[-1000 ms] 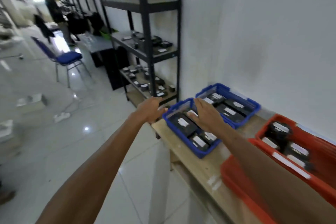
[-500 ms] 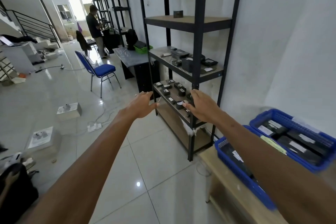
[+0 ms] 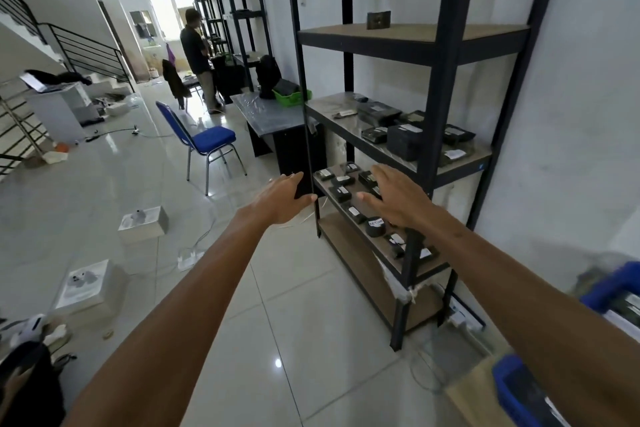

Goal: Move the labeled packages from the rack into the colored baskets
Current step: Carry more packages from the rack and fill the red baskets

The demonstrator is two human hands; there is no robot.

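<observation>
Both released, the left grip [image 3: 284, 199] and right grip [image 3: 398, 199] are now nearer the rack [image 3: 363, 45]; its post [image 3: 306, 114] stands between them.

a stockroom or small warehouse, possibly set up in a converted house. black metal racks [image 3: 381, 49] hold labeled dark packages [image 3: 403, 146] along a white wall [image 3: 571, 114]. glossy tiled floor [image 3: 294, 322], a staircase [image 3: 86, 57] at left, a blue chair [image 3: 213, 139], boxes [image 3: 142, 222] on the floor, and a person [image 3: 195, 52] standing at the far end.

We see bright daylight from windows [image 3: 170, 9] far beyond our fingers [image 3: 386, 175], floor [image 3: 294, 329] glare below them, and blurred, bowed edges.
</observation>
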